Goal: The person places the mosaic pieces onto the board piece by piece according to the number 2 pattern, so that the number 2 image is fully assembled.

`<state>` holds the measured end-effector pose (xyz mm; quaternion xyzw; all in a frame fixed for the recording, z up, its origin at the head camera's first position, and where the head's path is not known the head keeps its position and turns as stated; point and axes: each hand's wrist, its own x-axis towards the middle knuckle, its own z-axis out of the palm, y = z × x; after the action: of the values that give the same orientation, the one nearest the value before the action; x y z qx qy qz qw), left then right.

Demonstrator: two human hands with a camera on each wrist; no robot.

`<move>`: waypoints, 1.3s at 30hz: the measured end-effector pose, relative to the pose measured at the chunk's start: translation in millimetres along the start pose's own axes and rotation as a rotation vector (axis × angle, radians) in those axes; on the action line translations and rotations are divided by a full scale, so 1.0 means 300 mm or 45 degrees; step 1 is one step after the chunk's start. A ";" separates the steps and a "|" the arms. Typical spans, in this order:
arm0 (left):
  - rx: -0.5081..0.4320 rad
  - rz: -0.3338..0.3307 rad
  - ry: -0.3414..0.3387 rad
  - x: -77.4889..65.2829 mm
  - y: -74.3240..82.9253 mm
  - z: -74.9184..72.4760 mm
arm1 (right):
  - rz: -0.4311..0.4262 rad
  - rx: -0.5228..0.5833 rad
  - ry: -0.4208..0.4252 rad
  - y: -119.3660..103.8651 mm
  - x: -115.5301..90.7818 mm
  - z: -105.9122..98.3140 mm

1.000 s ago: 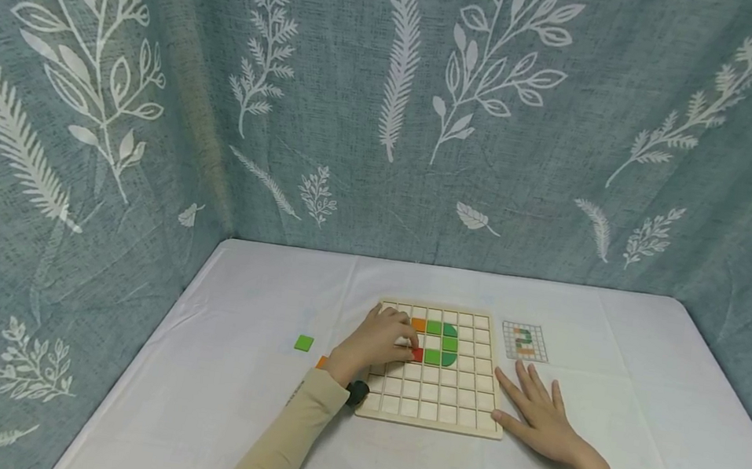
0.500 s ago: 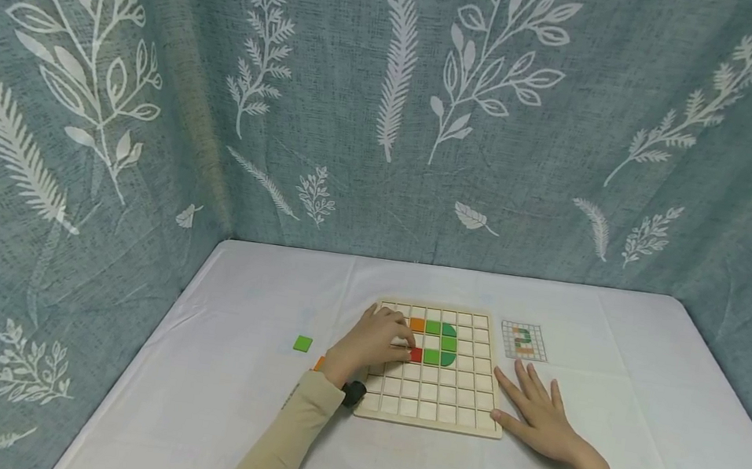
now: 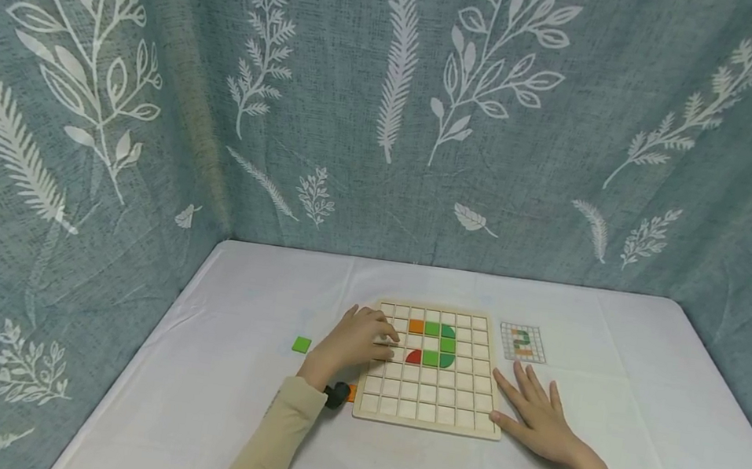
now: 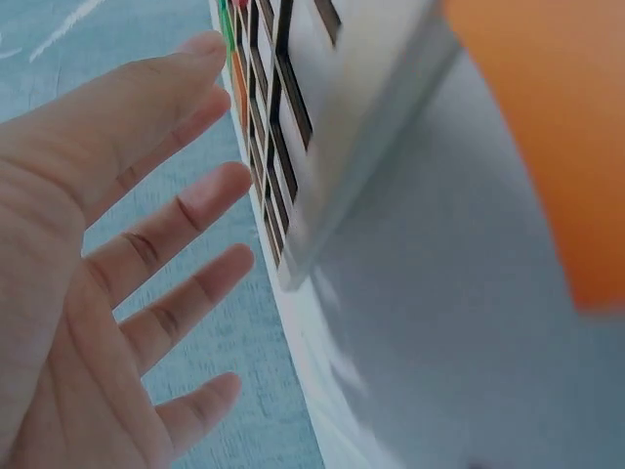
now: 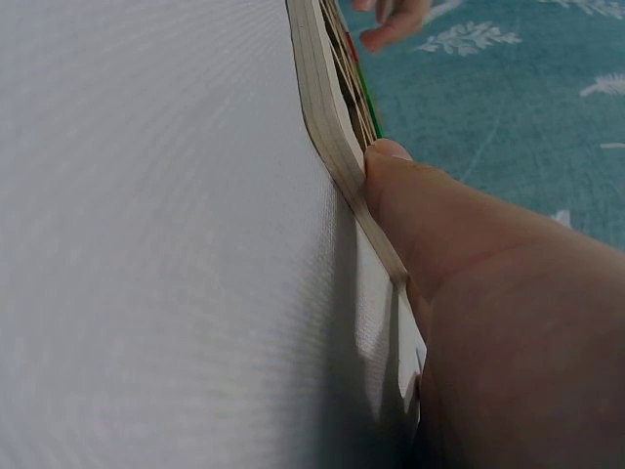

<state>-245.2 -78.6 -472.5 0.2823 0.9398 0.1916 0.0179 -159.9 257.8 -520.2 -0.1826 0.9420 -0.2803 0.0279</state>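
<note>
A wooden grid board (image 3: 425,425) lies on the white table, bearing an orange tile (image 3: 417,326), several green tiles and a red rounded tile (image 3: 414,357). My left hand (image 3: 353,340) hovers over the board's left side, fingers loosely bent and apart, with nothing between them. In the left wrist view, the same left hand (image 4: 107,186) shows its spread fingers beside the board's edge. My right hand (image 3: 540,419) lies with fingers spread at the board's right edge. Its thumb (image 5: 400,186) touches that edge in the right wrist view.
A small printed pattern card (image 3: 523,343) lies right of the board. A loose green square tile (image 3: 301,344) is on the table to the left. Another orange tile (image 3: 352,393) shows beside the board's left edge, partly behind the wrist camera (image 3: 336,395). A patterned curtain (image 3: 364,106) surrounds the table.
My left hand has let go of the red tile and drawn back to the left, showing the tile's rounded shape in its cell. The right hand has stayed in place.
</note>
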 end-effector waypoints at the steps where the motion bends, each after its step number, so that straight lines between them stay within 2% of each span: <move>1: -0.005 -0.002 0.001 -0.004 -0.005 -0.002 | 0.002 -0.004 0.001 0.002 0.000 0.002; 12: -0.014 -0.050 0.065 -0.055 -0.075 -0.016 | 0.016 0.010 -0.002 0.009 -0.002 0.012; 23: -0.055 -0.115 0.112 -0.110 -0.121 -0.059 | 0.033 -0.007 -0.011 -0.003 -0.001 0.004; 39: -0.179 -0.199 0.081 -0.174 -0.209 -0.101 | 0.016 -0.011 -0.003 -0.008 -0.001 0.003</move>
<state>-238.5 -165.2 -471.6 0.1999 0.9433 0.2639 0.0228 -158.6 255.6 -519.8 -0.1772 0.9442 -0.2759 0.0300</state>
